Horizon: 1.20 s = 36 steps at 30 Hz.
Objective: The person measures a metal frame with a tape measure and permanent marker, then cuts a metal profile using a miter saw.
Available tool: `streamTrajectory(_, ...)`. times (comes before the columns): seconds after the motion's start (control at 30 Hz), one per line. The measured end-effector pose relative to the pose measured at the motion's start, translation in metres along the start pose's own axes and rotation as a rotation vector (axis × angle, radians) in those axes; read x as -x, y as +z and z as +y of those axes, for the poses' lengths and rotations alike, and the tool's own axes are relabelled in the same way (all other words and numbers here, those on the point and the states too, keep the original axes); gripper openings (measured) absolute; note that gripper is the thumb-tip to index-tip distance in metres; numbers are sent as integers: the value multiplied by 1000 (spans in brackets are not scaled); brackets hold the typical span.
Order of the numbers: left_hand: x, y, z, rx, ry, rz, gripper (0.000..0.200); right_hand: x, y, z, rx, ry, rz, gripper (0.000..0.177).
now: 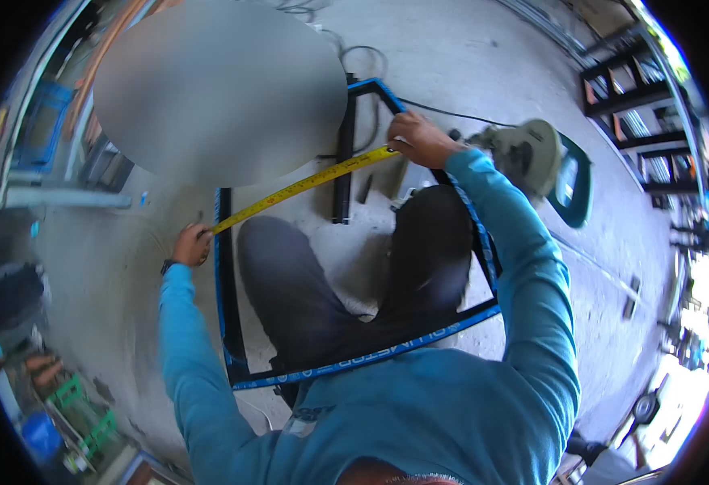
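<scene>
A yellow tape measure (pixel 306 176) is stretched on a slant across a black rectangular frame (pixel 354 356), whose outer edges carry blue printed film. My left hand (pixel 193 245) pinches one end of the tape at the frame's left bar. Higher up on the right, my right hand (pixel 421 139) closes on the other end, beside the frame's right bar; its fingers hide what part of the tape measure it grips. The frame surrounds my bent legs. Inside its far part lies a short black bar (pixel 342 174).
A machine with a round pale guard (pixel 528 158) and a teal part (pixel 573 182) stands on the floor right of my right arm. A dark cable (pixel 460 113) runs to it. Shelving (pixel 637 97) lines the right side; a blue crate (pixel 43 125) sits at left. A blurred patch hides the upper left.
</scene>
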<state>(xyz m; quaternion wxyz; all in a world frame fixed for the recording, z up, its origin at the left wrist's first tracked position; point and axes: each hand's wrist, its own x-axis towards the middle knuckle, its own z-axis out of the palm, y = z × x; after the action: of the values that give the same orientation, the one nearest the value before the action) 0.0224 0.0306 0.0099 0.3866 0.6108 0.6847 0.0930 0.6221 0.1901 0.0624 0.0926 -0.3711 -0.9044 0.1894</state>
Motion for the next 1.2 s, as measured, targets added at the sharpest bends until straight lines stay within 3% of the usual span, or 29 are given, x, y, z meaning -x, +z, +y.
streamTrajectory(0.03, 4, 0, -5, 138, -150, -61, 16, 0, 4, -1, -71, -6, 125, 39)
streamTrajectory(0.07, 6, -2, -17, 284, -300, -108, 15, 1, 19, 6, -96, 161, 238, 52)
streamTrajectory(0.1, 10, -3, -32, 258, -306, -123, 15, 3, 6, -5, -281, 470, 150, 73)
streamTrajectory(0.13, 19, -5, -40, 235, -311, -139, 15, 12, 33, 30, -109, 584, 212, 88)
streamTrajectory(0.17, 33, -9, -39, 245, -327, -181, 18, 27, 33, 32, -97, 727, 134, 100)
streamTrajectory(0.2, 46, -11, -34, 257, -338, -221, 21, 41, 36, 36, -50, 808, -4, 104)
streamTrajectory(0.27, 64, 10, -52, 644, -395, -236, 29, 59, 48, 64, -95, 963, -284, 98)
streamTrajectory(0.3, 74, 14, -49, 772, -374, -172, 31, 62, 30, 35, -422, 859, -190, 93)
streamTrajectory(0.33, 84, 22, -44, 897, -343, -117, 33, 61, 32, 33, -592, 996, -173, 77)
streamTrajectory(0.37, 89, 30, -47, 997, -359, -87, 32, 65, 36, 38, -389, 929, -130, 65)
streamTrajectory(0.43, 93, 32, -49, 1110, -324, -79, 30, 66, 44, 78, -311, 941, -203, 65)
streamTrajectory(0.47, 95, 31, -47, 1123, -283, -98, 30, 69, 45, 94, -190, 769, -65, 48)
streamTrajectory(0.53, 97, 20, -42, 1120, -202, -81, 29, 44, -18, 42, -615, 819, -10, 32)
streamTrajectory(0.6, 110, -3, -32, 1082, -138, -14, 28, 21, -68, 6, -642, 798, 173, 27)
streamTrajectory(0.73, 180, -86, 18, 1103, 50, 257, 32, -13, -186, -101, -498, 503, 417, 29)
streamTrajectory(0.87, 241, -183, 28, 841, 267, 584, 31, -59, -274, -199, -406, 56, 593, 34)
streamTrajectory(0.93, 267, -227, 27, 822, 345, 714, 32, -92, -295, -215, -503, 61, 608, 38)
streamTrajectory(1.0, 296, -260, 31, 779, 338, 802, 34, -133, -294, -232, -543, -63, 679, 49)
streamTrajectory(1.1, 319, -279, 13, 699, 251, 863, 37, -176, -251, -284, -577, -30, 639, 57)
streamTrajectory(1.2, 310, -255, -12, 576, 77, 937, 42, -237, -195, -251, -532, -62, 552, 66)
